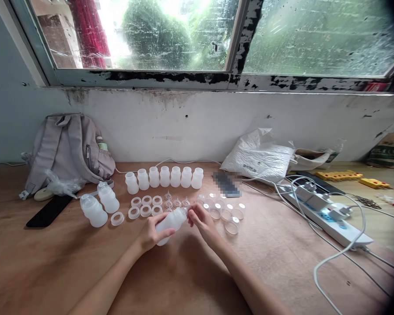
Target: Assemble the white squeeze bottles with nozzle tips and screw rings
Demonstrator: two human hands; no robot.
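Note:
My left hand (pixel 151 234) grips a translucent white bottle (pixel 170 222), held tilted with its neck pointing up and to the right. My right hand (pixel 202 221) pinches at the bottle's neck, its fingers closed on the top end; what sits under the fingertips is hidden. Just beyond my hands lie several white rings (pixel 146 205), small clear nipples (pixel 177 202) and clear caps (pixel 231 215). A row of several open bottles (pixel 164 176) stands behind them. Two capped bottles (pixel 100 205) stand to the left, with a loose ring (pixel 117 218) beside them.
A grey backpack (pixel 67 148) leans on the wall at left, a black phone (pixel 49 211) in front of it. A white bag (pixel 259 155), a power strip (pixel 328 214) with plugs and trailing cables, and yellow parts (pixel 339 175) fill the right of the wooden table (pixel 52 267).

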